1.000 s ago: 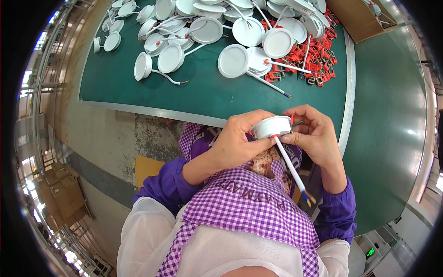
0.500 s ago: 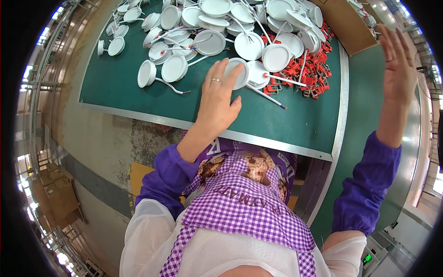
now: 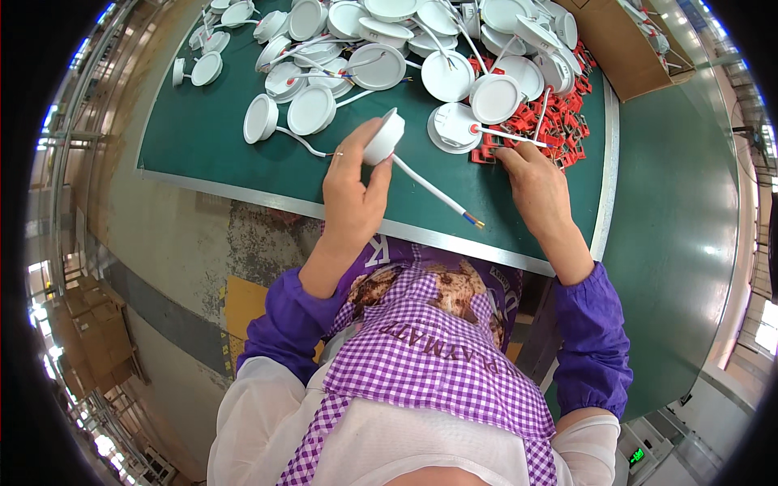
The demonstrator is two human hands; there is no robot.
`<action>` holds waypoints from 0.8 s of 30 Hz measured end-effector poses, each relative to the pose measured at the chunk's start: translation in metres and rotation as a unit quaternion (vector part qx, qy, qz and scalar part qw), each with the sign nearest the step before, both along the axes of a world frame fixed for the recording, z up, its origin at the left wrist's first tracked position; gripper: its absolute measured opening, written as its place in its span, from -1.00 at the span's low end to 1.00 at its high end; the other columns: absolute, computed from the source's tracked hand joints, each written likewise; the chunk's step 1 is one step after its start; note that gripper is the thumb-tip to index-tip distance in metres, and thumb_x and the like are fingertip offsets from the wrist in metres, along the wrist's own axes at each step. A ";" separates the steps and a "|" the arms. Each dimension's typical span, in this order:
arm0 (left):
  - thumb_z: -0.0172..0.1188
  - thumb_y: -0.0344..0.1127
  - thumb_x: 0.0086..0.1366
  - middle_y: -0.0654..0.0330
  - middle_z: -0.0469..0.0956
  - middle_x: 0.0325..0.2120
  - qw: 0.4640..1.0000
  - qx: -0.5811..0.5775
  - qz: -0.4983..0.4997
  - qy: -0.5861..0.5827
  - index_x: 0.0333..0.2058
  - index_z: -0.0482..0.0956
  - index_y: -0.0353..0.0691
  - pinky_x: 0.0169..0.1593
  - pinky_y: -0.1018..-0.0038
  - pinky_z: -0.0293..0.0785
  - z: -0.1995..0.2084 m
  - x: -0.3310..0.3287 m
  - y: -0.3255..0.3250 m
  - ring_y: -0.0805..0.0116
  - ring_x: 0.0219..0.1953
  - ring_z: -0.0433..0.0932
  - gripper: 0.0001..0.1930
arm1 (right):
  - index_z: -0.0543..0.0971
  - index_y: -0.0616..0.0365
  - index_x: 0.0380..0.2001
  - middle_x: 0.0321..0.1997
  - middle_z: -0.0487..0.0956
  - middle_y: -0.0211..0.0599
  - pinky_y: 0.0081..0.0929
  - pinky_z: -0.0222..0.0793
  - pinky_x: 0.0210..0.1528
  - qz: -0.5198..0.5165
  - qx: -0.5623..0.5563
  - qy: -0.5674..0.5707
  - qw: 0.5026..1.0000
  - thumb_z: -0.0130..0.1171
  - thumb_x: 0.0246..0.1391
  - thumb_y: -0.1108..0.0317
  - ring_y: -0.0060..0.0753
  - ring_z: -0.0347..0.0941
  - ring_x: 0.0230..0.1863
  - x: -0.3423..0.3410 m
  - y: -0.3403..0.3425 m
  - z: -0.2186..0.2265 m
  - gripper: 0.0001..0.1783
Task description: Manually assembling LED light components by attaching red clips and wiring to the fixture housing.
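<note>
A round white downlight (image 3: 384,139) is held tilted in my left hand (image 3: 353,190), between thumb and fingers, above the table's near part. Its white cable (image 3: 425,185) hangs down to the right, ending in bare coloured wires. My right hand (image 3: 536,188) is at the near edge of a heap of small red clips (image 3: 559,121) with metal parts. Its fingers are drawn together there, and what they pinch, if anything, is hidden. Just beyond those fingers lies another downlight (image 3: 454,127), face down, its cable running over the clips.
Many white downlights (image 3: 378,66) with cables are heaped across the far side of the green table (image 3: 219,154). A metal strip (image 3: 519,257) edges the table. At the far right stands a cardboard box (image 3: 628,61), beside another green surface (image 3: 673,243).
My left hand has taken a downlight from the heap's near edge and drawn it back, tilting it. My right hand has come down from the far right to the red clips.
</note>
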State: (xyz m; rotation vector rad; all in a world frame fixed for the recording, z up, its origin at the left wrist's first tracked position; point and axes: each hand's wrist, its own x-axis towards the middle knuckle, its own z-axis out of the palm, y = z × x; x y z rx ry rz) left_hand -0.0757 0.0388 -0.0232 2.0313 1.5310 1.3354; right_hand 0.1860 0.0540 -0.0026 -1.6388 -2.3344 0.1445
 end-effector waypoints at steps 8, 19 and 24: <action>0.16 -0.43 0.33 0.07 0.54 -0.06 0.743 -0.366 -0.144 -0.542 0.10 0.36 -0.37 0.04 0.31 0.54 0.024 0.012 -0.025 0.29 -0.05 0.58 -0.61 | 0.54 0.23 -0.25 -0.34 0.61 -0.22 -0.42 0.49 -0.28 -0.090 -0.027 0.225 0.970 0.18 0.10 0.54 -0.35 0.61 -0.33 -0.010 -0.021 0.016 -0.88; 0.23 -0.44 0.29 0.18 0.58 -0.20 0.792 -0.373 -0.148 -0.459 -0.02 0.46 -0.37 -0.13 0.55 0.54 0.023 0.051 -0.041 0.50 -0.20 0.57 -0.69 | 0.58 0.29 -0.33 -0.46 0.62 -0.22 -0.55 0.45 -0.39 -0.097 -0.061 0.353 0.929 0.30 0.03 0.51 -0.46 0.59 -0.43 -0.043 -0.051 0.050 -0.87; 0.28 -0.41 0.24 0.20 0.60 -0.28 0.848 -0.339 -0.127 -0.387 -0.08 0.50 -0.34 -0.21 0.57 0.53 0.023 0.052 -0.045 0.53 -0.27 0.56 -0.70 | 0.58 0.27 -0.29 -0.37 0.61 -0.17 -0.45 0.47 -0.38 -0.040 -0.036 0.325 0.944 0.27 0.02 0.55 -0.27 0.60 -0.40 -0.045 -0.060 0.051 -0.85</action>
